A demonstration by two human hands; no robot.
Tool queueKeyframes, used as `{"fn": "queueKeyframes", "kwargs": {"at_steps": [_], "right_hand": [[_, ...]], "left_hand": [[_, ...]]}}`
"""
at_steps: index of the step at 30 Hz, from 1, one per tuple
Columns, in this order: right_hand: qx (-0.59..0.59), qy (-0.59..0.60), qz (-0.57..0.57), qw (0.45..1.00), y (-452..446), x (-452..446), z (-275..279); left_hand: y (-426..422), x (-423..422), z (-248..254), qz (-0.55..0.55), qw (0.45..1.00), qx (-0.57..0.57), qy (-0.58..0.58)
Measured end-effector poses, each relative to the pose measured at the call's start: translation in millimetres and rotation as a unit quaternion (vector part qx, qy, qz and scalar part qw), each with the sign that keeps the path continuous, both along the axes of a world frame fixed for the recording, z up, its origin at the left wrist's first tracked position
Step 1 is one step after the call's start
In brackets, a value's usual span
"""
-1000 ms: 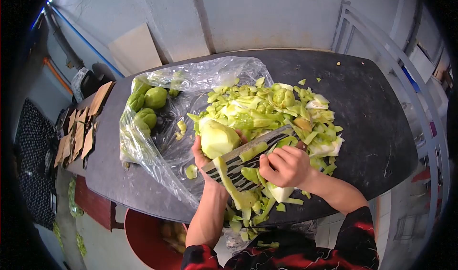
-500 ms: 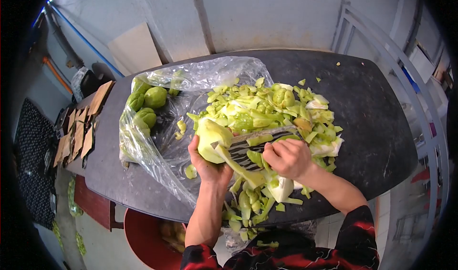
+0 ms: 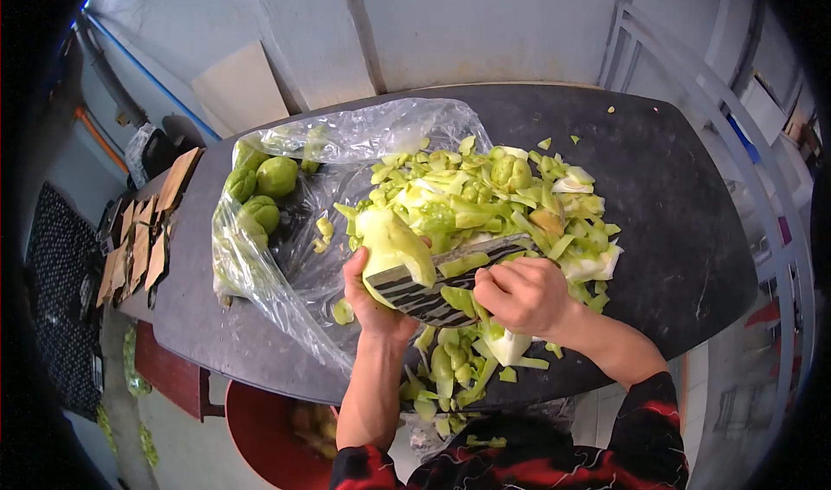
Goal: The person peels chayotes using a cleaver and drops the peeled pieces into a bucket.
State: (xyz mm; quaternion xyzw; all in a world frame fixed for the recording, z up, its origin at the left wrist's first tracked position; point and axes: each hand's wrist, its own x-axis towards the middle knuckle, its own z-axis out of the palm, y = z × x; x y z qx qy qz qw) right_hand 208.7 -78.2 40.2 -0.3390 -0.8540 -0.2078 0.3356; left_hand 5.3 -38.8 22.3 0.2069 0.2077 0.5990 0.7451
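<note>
My left hand (image 3: 374, 310) is wrapped around the lower left side of a pale, mostly peeled chayote (image 3: 379, 237), held above the table. My right hand (image 3: 526, 296) grips a broad knife (image 3: 414, 294) with a dark, wavy-striped blade; its handle is hidden in my fist. The blade lies against the near side of the chayote, and a strip of flesh bends over its upper edge. Bits of green peel (image 3: 457, 299) cling to the blade. Behind both hands spreads a heap of peelings (image 3: 467, 197), with more scraps below the knife.
A clear plastic bag (image 3: 286, 295) lies at the left with several unpeeled chayotes (image 3: 276, 177) in it. The dark table (image 3: 684, 222) has a curved edge. Below its front edge stands a red bin (image 3: 251, 434). Metal railing (image 3: 692, 66) rises at the right.
The knife blade has moved left and down across the chayote. A long strip that hung over the blade toward me is gone from there; a shorter one now curls at the blade's upper edge.
</note>
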Motion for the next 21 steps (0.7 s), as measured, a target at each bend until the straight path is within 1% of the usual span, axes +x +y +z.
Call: {"fn": "queueKeyframes", "kwargs": {"at_steps": [3, 5, 7, 8, 9, 11, 12, 14, 15, 16, 18, 21], "right_hand": [[0.02, 0.001, 0.007, 1.0, -1, 1, 2], [-0.007, 0.034, -0.009, 0.999, 5, 1, -3], [-0.015, 0.038, -0.029, 0.999, 13, 6, -7], [-0.03, 0.04, -0.027, 0.998, 14, 8, -7], [-0.047, 0.042, -0.024, 0.998, 14, 9, -7], [-0.051, 0.047, -0.014, 0.997, 9, 6, -4], [-0.038, 0.054, 0.0, 0.998, 5, 3, 0], [-0.022, 0.064, 0.015, 0.998, 0, 2, 6], [-0.023, 0.065, 0.011, 0.998, 6, 6, 4], [-0.055, 0.056, -0.019, 0.997, 15, 11, -2], [-0.1, 0.043, -0.057, 0.992, 25, 16, -11], [-0.055, 0.044, -0.057, 0.996, 20, 15, -10]], "left_hand": [[-2, 0, 1, -0.022, 1.0, 0.019, -0.001], [0, -5, -8, -0.032, 0.999, 0.028, -0.022], [-1, -7, -10, -0.06, 0.994, 0.025, -0.09], [-1, -6, -8, -0.051, 0.996, 0.024, -0.068], [0, -5, -7, -0.049, 0.996, 0.026, -0.07], [0, -4, -6, -0.033, 0.998, 0.017, -0.047], [0, -5, -10, -0.059, 0.996, 0.064, -0.017], [-5, -2, -9, -0.059, 0.997, 0.05, -0.018], [-7, 0, -9, -0.057, 0.997, 0.038, -0.022], [-3, -3, -15, -0.056, 0.998, 0.022, 0.006], [-1, -2, -18, -0.052, 0.998, 0.017, 0.015], [-4, -3, -13, -0.051, 0.998, 0.015, 0.016]]}}
